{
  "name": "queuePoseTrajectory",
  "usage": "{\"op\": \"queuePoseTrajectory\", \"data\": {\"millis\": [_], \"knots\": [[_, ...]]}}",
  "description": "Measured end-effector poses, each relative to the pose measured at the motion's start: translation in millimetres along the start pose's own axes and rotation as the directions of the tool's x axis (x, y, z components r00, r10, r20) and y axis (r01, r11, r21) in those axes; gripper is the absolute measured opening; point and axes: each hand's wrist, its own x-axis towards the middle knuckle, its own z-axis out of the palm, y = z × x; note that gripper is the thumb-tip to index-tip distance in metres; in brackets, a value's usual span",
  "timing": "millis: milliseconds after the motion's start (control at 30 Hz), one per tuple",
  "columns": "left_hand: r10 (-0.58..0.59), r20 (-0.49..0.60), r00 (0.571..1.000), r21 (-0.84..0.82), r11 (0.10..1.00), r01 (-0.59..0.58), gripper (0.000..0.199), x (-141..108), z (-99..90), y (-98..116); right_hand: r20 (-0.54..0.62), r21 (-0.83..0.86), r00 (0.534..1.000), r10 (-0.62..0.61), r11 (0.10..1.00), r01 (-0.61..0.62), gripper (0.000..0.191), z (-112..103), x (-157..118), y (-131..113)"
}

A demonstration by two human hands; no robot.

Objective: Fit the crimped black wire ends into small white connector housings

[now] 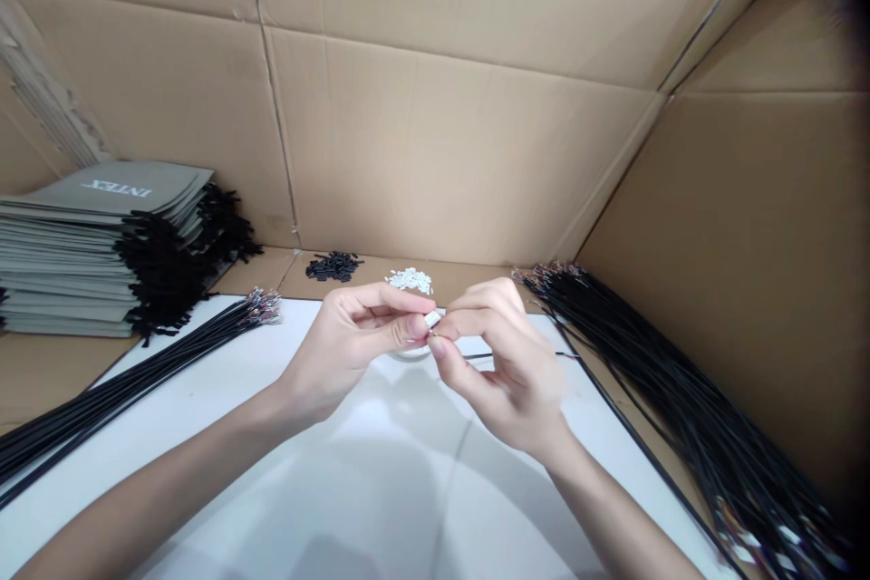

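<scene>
Between thumb and index finger, my left hand point(340, 340) pinches a small white connector housing point(433, 318). Close against it, my right hand point(507, 362) is closed in a pinch on a thin yellowish wire point(433, 334). The wire's tip is too small to tell whether it sits inside the housing. Behind the right fingers a thin black cable point(564, 354) runs off to the right. Both hands are above the white work surface point(381, 489), and a round whitish thing point(411, 355) below them is mostly hidden.
Beyond the hands lie a pile of white connector housings point(410, 280) and a pile of short black tubes point(333, 266). Black cable bundles lie left point(169, 346) and right point(652, 381). Grey printed sleeves point(68, 245) are stacked far left. Cardboard walls point(435, 145) enclose the back and sides.
</scene>
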Motion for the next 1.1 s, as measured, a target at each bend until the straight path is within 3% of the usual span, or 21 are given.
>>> {"op": "queuePoseTrajectory", "data": {"millis": [200,333,533,733,1100], "knots": [[0.037,-0.039,0.999,-0.048,0.998,-0.039,0.007,-2,5.8,0,-0.176,0.061,0.983,0.05,0.997,-0.04,0.015,12,-8,3],[0.052,-0.093,0.994,-0.05,0.997,-0.057,0.007,-5,9.8,-4,-0.2,0.054,0.977,0.079,0.996,-0.07,0.016,14,-8,4],[0.07,-0.112,0.991,-0.044,0.996,-0.075,0.006,-6,12.2,-6,-0.228,-0.03,0.973,0.015,0.999,-0.023,0.015,14,-7,4],[0.054,-0.152,0.987,-0.039,0.997,-0.06,0.008,-8,13.2,-5,-0.185,-0.151,0.978,-0.097,0.986,0.069,0.02,9,-1,1],[0.067,-0.166,0.984,-0.062,0.995,-0.078,0.008,-11,16.2,-8,-0.11,-0.291,0.981,-0.162,0.949,0.124,0.023,7,-2,1]]}}
